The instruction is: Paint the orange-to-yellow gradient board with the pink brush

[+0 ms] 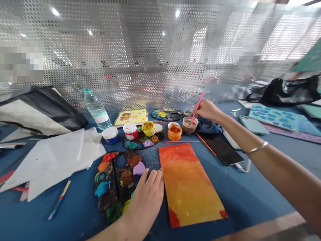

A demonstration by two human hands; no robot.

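Observation:
My right hand [206, 111] grips a pink paintbrush [201, 100], its lower end dipped in a cup of murky brown water [189, 126]. My left hand [149, 194] lies with fingers stretched forward between the dark paint palette [116, 177] and the painted panel [190, 184], fingertips at the panel's left edge. The panel shades from red-orange at the far end to yellow-ochre nearby, with red patches in its two near corners. Open pots of orange [175, 132], yellow [148, 128] and red [130, 131] paint stand beyond, with a white-lidded blue pot [110, 135].
A perforated metal screen [140, 50] rises behind the blue table. Left are white sheets [62, 154], a tilted water bottle [96, 108] and a paint-smeared brush [59, 200]. Right of the panel lie a black phone [222, 149], a blue cloth [208, 126] and a blue-patterned painting [274, 117].

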